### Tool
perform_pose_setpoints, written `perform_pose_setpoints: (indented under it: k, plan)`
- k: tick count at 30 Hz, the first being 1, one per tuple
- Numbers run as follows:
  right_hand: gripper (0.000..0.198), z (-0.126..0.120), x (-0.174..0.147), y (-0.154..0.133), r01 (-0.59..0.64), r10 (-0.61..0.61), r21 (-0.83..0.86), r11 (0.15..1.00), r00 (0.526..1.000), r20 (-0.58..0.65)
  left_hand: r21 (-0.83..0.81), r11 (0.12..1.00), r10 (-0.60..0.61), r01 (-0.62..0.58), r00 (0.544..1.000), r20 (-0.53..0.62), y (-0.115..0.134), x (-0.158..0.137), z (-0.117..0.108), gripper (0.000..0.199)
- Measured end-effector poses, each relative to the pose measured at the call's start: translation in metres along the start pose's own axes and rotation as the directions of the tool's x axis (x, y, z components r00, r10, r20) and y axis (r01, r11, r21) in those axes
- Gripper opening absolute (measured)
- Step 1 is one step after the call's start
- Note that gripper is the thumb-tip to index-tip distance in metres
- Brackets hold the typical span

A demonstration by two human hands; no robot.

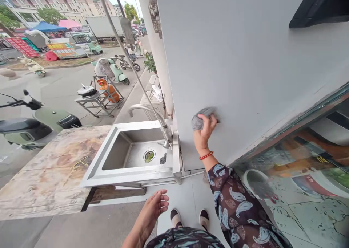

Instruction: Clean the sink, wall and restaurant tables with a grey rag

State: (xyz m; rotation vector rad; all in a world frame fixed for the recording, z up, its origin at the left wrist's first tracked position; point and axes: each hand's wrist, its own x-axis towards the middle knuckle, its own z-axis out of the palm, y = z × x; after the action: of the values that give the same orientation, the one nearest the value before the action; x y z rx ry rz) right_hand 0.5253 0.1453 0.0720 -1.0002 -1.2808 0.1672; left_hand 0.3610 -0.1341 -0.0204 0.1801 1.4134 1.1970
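Note:
My right hand [206, 126], with a red bead bracelet [206, 155] at the wrist, presses a grey cloth [198, 121] against the white wall [218, 66]. The cloth's far edge is smeared by motion. Low in front of my body hangs my left hand [156, 206], holding nothing, its fingers loosely curled and apart. To its upper left stands a steel sink [125, 153] with a curved faucet [148, 108]. Green scraps [149, 156] lie at the drain, and a dark scouring pad [163, 159] rests beside it.
A worn wooden tabletop [46, 171] adjoins the sink on the left. At right is a glass pane [302, 190] along the wall's lower edge. A metal cart [99, 99] with an orange gas cylinder [109, 90] and a parked scooter [40, 122] stand outside.

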Motion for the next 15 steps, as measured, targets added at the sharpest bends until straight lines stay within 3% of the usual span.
perform_pose_setpoints:
  k: [1,3,5,6,8,10,12,15]
  plan:
    - [0.062,0.011,-0.018,-0.008,0.036,-0.039,0.025,0.999,0.990,0.134,0.005,1.000,0.004,-0.004,1.000,-0.001,0.003,-0.001,-0.004,0.044]
    - [0.062,0.024,-0.050,-0.015,0.014,-0.078,0.157,0.987,0.909,0.410,0.020,1.000,0.008,-0.008,1.000,0.000,0.009,-0.001,-0.009,0.044]
    - [0.060,0.023,-0.075,-0.008,-0.173,-0.031,0.287,0.942,0.808,0.589,0.036,0.999,0.006,-0.006,1.000,0.005,0.014,-0.001,-0.013,0.043]
    - [0.057,0.018,-0.087,0.000,-0.280,0.024,0.314,0.907,0.780,0.626,0.041,0.999,0.002,-0.003,1.000,0.010,0.016,-0.001,-0.016,0.042]
    - [0.050,-0.001,-0.109,0.023,-0.465,0.225,0.300,0.833,0.779,0.585,0.042,0.999,-0.003,0.002,1.000,0.019,0.018,0.000,-0.025,0.040]
    - [0.046,-0.025,-0.130,0.053,-0.598,0.464,0.250,0.761,0.772,0.434,0.037,0.999,-0.005,0.005,1.000,0.019,0.019,0.001,-0.036,0.037]
    - [0.045,-0.051,-0.143,0.087,-0.725,0.672,0.229,0.650,0.689,0.271,0.030,1.000,-0.008,0.008,1.000,0.003,0.018,0.003,-0.049,0.031]
    - [0.046,-0.080,-0.141,0.132,-0.836,0.841,0.237,0.494,0.529,0.114,0.010,1.000,-0.018,0.019,0.999,-0.040,0.016,0.004,-0.066,0.025]
